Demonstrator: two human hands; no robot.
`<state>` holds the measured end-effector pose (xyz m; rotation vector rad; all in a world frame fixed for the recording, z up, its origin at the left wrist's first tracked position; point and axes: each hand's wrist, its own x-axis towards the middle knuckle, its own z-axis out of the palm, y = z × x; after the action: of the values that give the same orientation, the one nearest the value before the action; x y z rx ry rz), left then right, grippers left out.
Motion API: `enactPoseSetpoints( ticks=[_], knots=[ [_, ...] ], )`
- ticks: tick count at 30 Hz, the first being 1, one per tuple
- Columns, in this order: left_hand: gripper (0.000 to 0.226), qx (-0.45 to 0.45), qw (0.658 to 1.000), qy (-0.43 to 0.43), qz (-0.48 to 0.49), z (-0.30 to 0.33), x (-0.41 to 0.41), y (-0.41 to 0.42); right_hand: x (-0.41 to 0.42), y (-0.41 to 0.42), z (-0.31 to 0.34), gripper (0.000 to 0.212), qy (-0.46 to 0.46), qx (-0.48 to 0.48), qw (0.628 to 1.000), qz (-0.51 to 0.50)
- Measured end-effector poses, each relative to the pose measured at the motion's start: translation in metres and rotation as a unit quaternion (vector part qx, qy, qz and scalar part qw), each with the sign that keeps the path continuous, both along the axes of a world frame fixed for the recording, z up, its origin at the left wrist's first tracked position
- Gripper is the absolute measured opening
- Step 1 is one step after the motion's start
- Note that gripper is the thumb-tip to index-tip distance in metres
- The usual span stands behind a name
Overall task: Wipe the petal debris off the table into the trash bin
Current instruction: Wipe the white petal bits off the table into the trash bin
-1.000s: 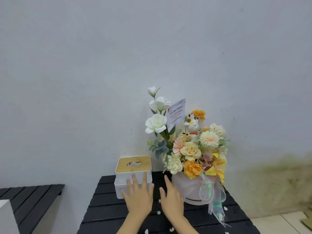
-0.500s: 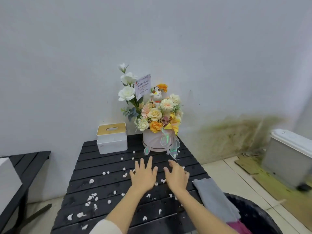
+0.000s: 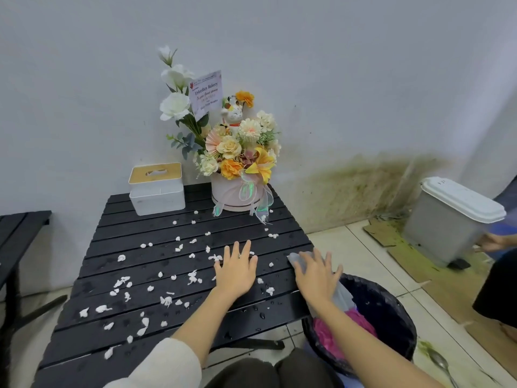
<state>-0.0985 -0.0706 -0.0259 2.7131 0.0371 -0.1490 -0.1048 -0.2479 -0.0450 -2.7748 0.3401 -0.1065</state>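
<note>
White petal debris [image 3: 123, 282] lies scattered over the wet black slatted table [image 3: 117, 236]. My left hand [image 3: 236, 268] rests flat on the table's middle, fingers spread, holding nothing. My right hand [image 3: 316, 271] lies palm down on a grey cloth [image 3: 296, 259] at the table's right edge; the cloth hangs down towards the trash bin. The round black-lined trash bin [image 3: 391, 312] stands on the floor beside the table's right front corner, with pink waste inside.
A flower arrangement in a pink round box [image 3: 237, 191] and a white tissue box with a wooden lid [image 3: 156, 189] stand at the table's back. A grey lidded bin [image 3: 450, 219], another person's hand [image 3: 489, 243] on it, stands at right. A black bench [image 3: 19, 236] is at left.
The view has tilted down and pulled back, showing the whole table and the bin. My right hand has moved right onto the grey cloth at the table's edge. My left hand stays flat.
</note>
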Motion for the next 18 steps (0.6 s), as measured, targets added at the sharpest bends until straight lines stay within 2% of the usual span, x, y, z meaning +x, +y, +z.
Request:
enactPoseSetpoints(
  ticks=[4,9,11,15,18],
  knots=[
    [0.051,-0.007,1.000,-0.017,-0.018,0.003,0.004,-0.012,-0.011,-0.015,-0.014,0.050,0.082,-0.020,0.996,0.012],
    [0.050,-0.021,0.999,-0.030,-0.004,-0.006,0.005,-0.005,-0.005,-0.008,-0.025,0.060,0.047,-0.082,0.995,0.030],
    [0.050,-0.030,0.999,-0.026,0.011,-0.010,0.004,0.003,-0.001,-0.004,-0.025,0.052,0.033,-0.083,0.996,0.029],
    [0.050,-0.021,0.999,-0.034,0.030,-0.010,0.003,0.024,0.012,0.002,-0.028,0.038,-0.057,-0.052,0.996,0.039],
    [0.049,-0.017,0.998,-0.051,0.034,-0.009,-0.003,0.037,0.010,0.008,-0.003,0.024,-0.072,-0.007,0.997,0.012]
  ],
)
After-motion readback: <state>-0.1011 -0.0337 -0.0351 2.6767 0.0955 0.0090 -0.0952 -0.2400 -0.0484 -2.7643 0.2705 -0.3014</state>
